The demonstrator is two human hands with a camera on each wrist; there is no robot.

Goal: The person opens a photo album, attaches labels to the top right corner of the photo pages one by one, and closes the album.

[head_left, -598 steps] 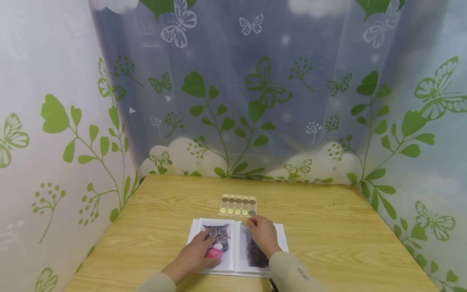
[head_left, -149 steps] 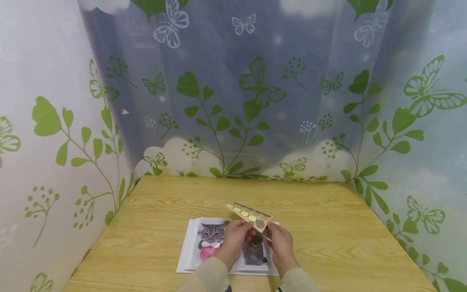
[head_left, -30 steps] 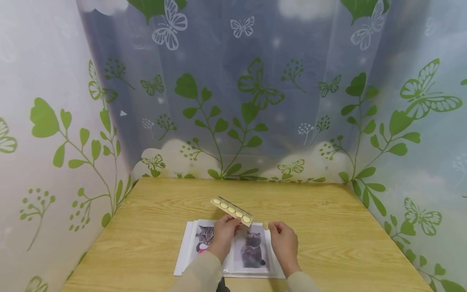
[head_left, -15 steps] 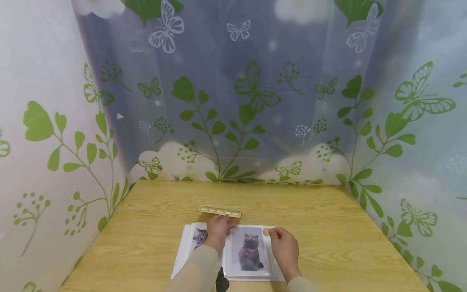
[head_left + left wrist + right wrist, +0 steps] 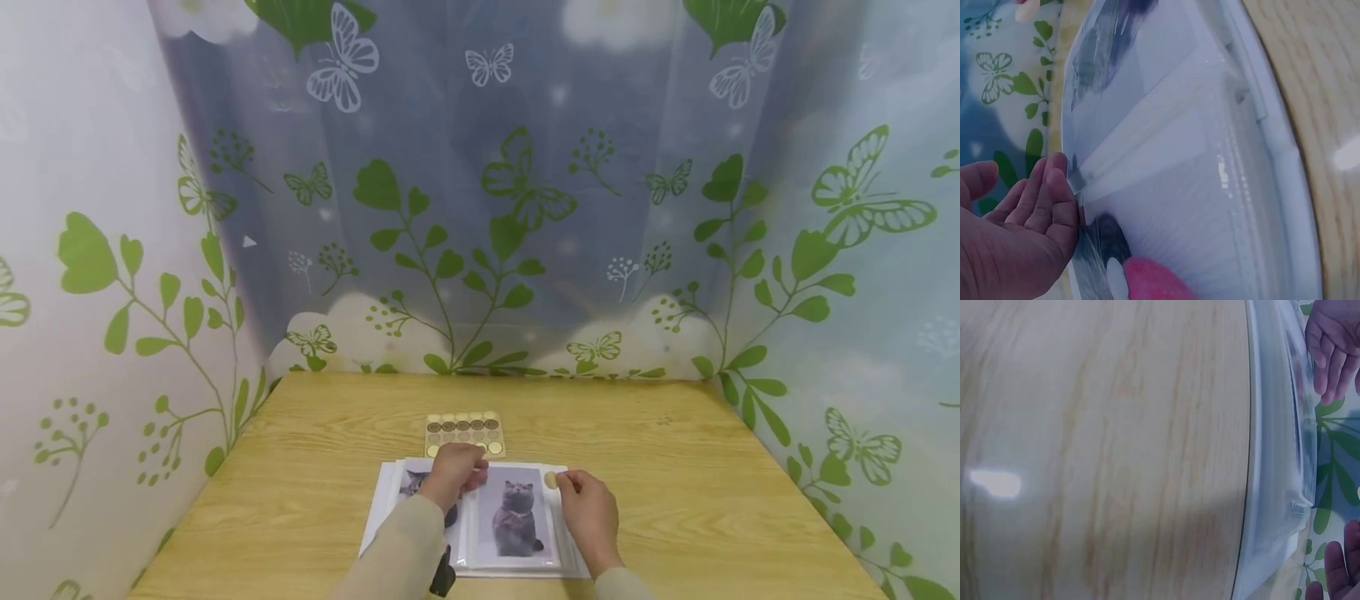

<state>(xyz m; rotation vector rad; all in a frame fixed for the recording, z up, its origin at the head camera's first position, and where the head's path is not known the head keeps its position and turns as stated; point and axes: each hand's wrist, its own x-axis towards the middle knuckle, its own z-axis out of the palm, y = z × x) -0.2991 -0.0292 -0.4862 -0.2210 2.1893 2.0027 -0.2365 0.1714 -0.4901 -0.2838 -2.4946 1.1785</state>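
A small sheet of round stickers, in yellow, dark brown and tan rows, lies flat on the table behind the photo album. My left hand is at the sheet's front edge, over the album's top edge; in the left wrist view its fingers are loosely bent with nothing between them. Between thumb and forefinger my right hand pinches a round pale-gold sticker, over the album's upper right corner. The white album lies open, a grey cat photo on its right page. My left arm partly covers the left page's cat photo.
The wood-grain table extends around the album. A patterned curtain with leaves and butterflies closes off the back and both sides. A dark strap-like piece shows at my left wrist, over the album's front edge.
Five seconds ago both hands held the sticker sheet above the album. My left hand has since lowered it flat behind the album and released it; my right hand moved right with the sticker.
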